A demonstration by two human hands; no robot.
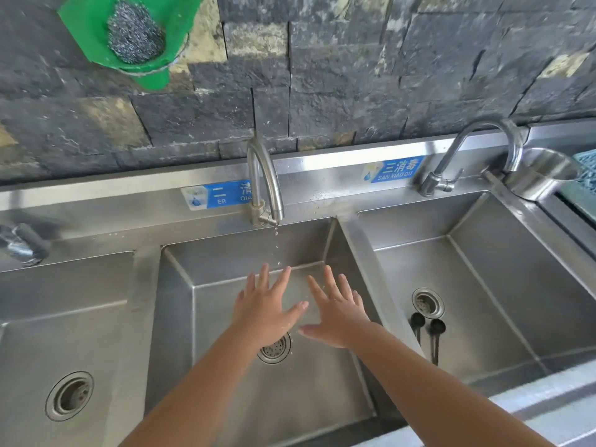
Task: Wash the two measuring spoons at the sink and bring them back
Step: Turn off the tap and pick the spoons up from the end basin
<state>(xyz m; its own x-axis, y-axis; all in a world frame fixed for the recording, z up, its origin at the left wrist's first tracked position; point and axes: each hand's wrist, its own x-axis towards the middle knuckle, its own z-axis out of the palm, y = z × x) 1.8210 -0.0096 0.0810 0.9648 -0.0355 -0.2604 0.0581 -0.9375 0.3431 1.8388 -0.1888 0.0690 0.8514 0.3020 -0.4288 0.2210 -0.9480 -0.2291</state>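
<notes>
Two black measuring spoons lie side by side on the floor of the right basin, bowls toward the drain: the left spoon (pixel 417 321) and the right spoon (pixel 437 327). My left hand (pixel 263 309) and my right hand (pixel 338 312) are spread flat, palms down, over the middle basin (pixel 322 382), holding nothing. The middle tap (pixel 266 185) above them lets only a few drops fall. Both hands are well left of the spoons, across the divider.
Three steel basins stand in a row, each with a drain. A second tap (pixel 477 150) rises behind the right basin (pixel 500 285). A steel pot (pixel 545 175) sits at the far right. A steel scourer in a green holder (pixel 135 30) hangs on the stone wall.
</notes>
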